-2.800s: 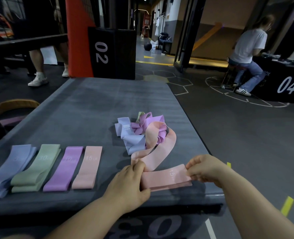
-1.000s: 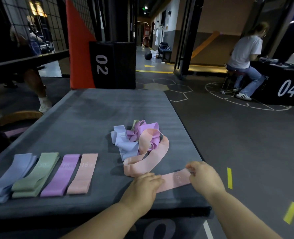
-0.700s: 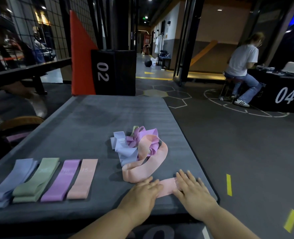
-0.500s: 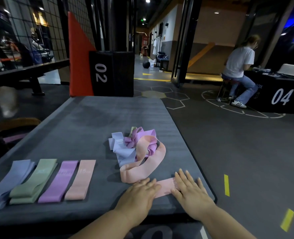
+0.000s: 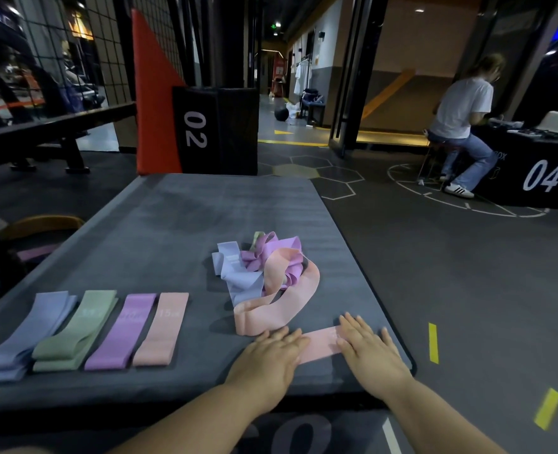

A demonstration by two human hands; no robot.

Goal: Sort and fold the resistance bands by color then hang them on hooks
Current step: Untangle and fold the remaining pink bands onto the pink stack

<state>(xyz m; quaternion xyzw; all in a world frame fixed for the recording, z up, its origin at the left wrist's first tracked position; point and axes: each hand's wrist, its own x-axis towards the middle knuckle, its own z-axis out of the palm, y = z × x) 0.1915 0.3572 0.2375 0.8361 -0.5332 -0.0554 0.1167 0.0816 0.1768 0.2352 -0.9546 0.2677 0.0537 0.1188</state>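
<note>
Flat and spread, the left hand (image 5: 268, 354) and right hand (image 5: 369, 347) press a folded pink resistance band (image 5: 320, 344) onto the grey mat (image 5: 172, 231) near its front edge. Soft, light, stretchy fabric; best pinched at the folded ends.

Left hand (image 5: 267, 358), right hand (image 5: 369, 352) bare — forearms (image 5: 186, 424) bare to frame edge.

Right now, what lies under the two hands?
A flat pink resistance band on the grey mat. Left hand and right hand press on it, so only the stretch between them shows.
</note>
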